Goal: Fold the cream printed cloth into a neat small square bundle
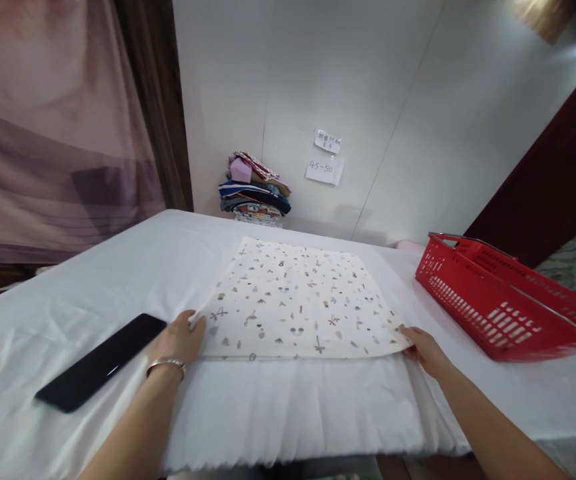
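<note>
Left hand [178, 339] grips the near left corner of the printed cloth [288, 300]; my right hand [425, 350] pinches the near right corner. I find the cloth lying flat on the white-covered bench [103, 287], directly before me, between a black phone [103, 363] and a red basket [503, 300]. I judge the step in hand to be squaring the near edge. In my assessment, the next move calls for both corners rising together, evenly tensioned, so that no crease forms.
</note>
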Motion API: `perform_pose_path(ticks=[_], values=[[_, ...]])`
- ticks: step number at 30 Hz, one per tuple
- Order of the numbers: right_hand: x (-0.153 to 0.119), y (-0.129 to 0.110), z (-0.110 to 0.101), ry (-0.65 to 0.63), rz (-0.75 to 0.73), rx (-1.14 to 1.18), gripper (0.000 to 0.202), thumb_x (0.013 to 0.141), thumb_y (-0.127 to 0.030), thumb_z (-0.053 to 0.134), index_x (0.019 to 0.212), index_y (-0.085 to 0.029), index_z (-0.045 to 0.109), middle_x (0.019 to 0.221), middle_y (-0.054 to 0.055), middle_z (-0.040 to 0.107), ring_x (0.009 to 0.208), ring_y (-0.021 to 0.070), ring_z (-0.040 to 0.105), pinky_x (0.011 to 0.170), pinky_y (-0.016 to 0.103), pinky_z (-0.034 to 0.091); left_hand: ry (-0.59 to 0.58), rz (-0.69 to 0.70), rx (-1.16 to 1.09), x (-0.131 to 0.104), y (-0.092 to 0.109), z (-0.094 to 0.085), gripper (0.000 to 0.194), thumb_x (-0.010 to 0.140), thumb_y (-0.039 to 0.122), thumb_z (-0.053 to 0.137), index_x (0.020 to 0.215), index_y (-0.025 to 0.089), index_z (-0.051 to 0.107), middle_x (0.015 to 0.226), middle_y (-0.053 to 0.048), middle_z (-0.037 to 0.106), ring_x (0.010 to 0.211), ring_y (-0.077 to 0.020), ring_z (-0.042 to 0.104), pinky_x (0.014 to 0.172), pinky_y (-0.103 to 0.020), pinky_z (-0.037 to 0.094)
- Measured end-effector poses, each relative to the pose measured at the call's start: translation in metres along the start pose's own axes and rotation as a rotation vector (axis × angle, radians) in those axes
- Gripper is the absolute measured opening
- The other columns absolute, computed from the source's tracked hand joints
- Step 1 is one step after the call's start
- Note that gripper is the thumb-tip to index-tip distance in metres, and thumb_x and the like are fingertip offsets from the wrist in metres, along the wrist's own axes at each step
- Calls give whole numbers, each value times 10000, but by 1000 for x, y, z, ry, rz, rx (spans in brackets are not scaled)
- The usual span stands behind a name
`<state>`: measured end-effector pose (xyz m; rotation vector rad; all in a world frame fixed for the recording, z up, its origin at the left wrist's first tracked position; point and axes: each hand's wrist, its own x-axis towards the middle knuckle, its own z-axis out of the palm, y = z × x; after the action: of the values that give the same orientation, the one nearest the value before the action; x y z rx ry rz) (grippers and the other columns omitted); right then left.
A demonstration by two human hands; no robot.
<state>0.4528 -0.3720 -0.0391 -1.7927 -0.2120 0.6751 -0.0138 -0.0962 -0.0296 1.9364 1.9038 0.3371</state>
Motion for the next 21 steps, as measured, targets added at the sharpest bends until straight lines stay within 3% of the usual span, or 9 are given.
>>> perform_pose_path(ticks=[4,9,15,18,21], values=[[1,4,0,0,-44,16,272,606,-329,745,669,-174,531,481,-57,480,395,65,409,327,164,344,-7,-3,25,-1,1,-1,547,818,513,339,1240,205,499,1140,-118,631,1017,-302,589,789,-390,467],[-1,10,-2,1,-35,-36,317,613,-403,720,625,-196,480,426,-70,424,376,63,364,334,167,287,-15,-11,54,0,1,1,552,824,522,315,1249,211,481,1109,-118,643,1010,-304,592,782,-389,460],[-1,13,-9,31,-100,-337,347,650,-538,611,681,-203,525,421,-54,431,386,114,402,387,240,311,12,-9,62,2,-5,7,586,806,564,330,1244,207,485,1109,-141,640,1011,-320,591,789,-406,449],[2,10,-14,106,-272,-678,375,677,-512,549,845,-178,576,612,34,587,555,204,552,538,327,433,33,-2,48,-1,-6,8,554,806,535,361,1227,204,502,1097,-142,646,1006,-313,595,798,-401,444],[-2,7,-2,138,-598,-911,434,714,-434,477,1026,-146,566,999,136,617,920,281,579,824,410,436,55,-4,-1,-5,-5,6,506,813,480,390,1220,203,507,1114,-128,637,1022,-293,588,816,-378,436]])
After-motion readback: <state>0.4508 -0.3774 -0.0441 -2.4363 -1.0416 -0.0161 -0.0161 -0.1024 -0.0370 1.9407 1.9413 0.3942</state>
